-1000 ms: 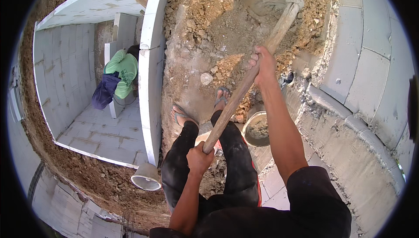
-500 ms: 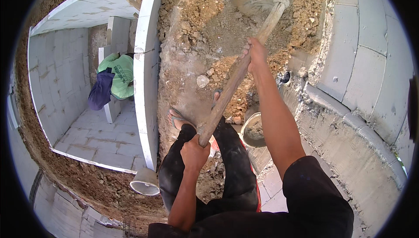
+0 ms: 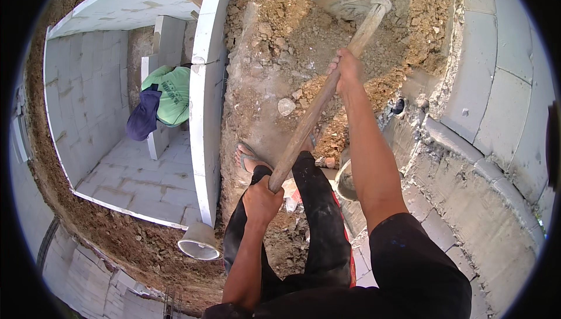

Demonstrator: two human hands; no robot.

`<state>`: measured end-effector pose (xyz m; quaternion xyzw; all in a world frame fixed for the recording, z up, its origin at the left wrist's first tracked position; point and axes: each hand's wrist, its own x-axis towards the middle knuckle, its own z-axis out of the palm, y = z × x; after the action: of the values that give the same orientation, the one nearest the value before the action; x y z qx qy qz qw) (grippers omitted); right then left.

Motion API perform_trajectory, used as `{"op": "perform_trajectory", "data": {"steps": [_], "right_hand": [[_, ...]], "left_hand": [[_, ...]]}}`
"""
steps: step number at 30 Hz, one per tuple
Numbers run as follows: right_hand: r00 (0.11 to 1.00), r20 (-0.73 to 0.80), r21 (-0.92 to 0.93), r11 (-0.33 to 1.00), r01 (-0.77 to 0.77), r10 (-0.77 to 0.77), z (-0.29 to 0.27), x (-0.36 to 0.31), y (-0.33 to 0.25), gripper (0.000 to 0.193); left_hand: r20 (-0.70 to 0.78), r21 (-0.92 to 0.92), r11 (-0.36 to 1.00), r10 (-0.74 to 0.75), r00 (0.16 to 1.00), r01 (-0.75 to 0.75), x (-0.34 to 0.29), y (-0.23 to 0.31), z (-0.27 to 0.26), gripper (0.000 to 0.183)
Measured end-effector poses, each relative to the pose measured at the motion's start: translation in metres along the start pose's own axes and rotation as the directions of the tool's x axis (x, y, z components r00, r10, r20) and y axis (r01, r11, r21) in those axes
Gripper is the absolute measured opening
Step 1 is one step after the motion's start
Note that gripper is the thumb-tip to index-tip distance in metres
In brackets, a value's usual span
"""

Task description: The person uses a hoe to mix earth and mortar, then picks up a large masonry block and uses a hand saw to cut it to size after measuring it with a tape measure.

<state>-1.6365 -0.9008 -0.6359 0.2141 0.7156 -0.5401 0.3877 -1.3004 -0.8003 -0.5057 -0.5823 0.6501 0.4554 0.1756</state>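
A long-handled hoe [image 3: 310, 117] slants across the middle of the view, its wooden handle gripped by both of my hands. My left hand [image 3: 262, 203] is wrapped round the butt end, low and near my knees. Farther up the handle my right hand [image 3: 346, 72] is closed, fingers curled round the wood. The broad, dirt-caked hoe blade [image 3: 345, 1] rests against loose brown soil [image 3: 327, 35] at the far end. My sandalled left foot [image 3: 251, 158] stands on the packed dirt; the other foot is partly hidden behind the handle.
To the left a pit walled with pale blocks [image 3: 87, 79] holds a bent-over person in a green shirt [image 3: 169, 94]. A bucket [image 3: 200, 242] stands by its near corner. Another bucket [image 3: 346, 183] is beside my right leg. A block wall [image 3: 497, 108] runs along the right.
The view has shifted slightly, so the surroundings sit farther right. Both hands keep their hold on the hoe, and its blade stays at about the same patch of soil.
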Motion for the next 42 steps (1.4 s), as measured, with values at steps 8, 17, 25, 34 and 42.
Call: {"op": "perform_trajectory", "data": {"steps": [8, 17, 25, 34, 42], "right_hand": [[0.975, 0.172, 0.008, 0.990, -0.143, 0.140, 0.017, -0.060, 0.007, 0.019], [0.990, 0.131, 0.154, 0.988, 0.031, -0.052, -0.021, -0.062, -0.041, 0.016], [0.993, 0.040, 0.134, 0.984, -0.114, 0.109, -0.070, -0.074, 0.080, 0.014], [0.991, 0.034, -0.265, 0.955, 0.133, -0.129, -0.050, -0.083, 0.078, 0.016], [0.992, 0.075, -0.070, 0.992, 0.106, -0.101, -0.055, -0.146, 0.061, 0.013]], "left_hand": [[-0.068, 0.053, 0.987, -0.151, 0.986, 0.155, -0.069, 0.005, -0.032, 0.026], [-0.062, -0.071, 0.997, 0.018, 0.998, -0.022, -0.030, -0.014, -0.002, 0.025], [0.031, 0.130, 0.990, -0.062, 0.998, 0.058, -0.100, -0.062, -0.013, 0.026], [0.007, -0.254, 0.963, -0.091, 0.996, 0.090, -0.109, -0.064, 0.078, 0.024], [-0.003, -0.385, 0.911, -0.161, 0.987, 0.148, -0.145, -0.076, 0.102, 0.021]]}}
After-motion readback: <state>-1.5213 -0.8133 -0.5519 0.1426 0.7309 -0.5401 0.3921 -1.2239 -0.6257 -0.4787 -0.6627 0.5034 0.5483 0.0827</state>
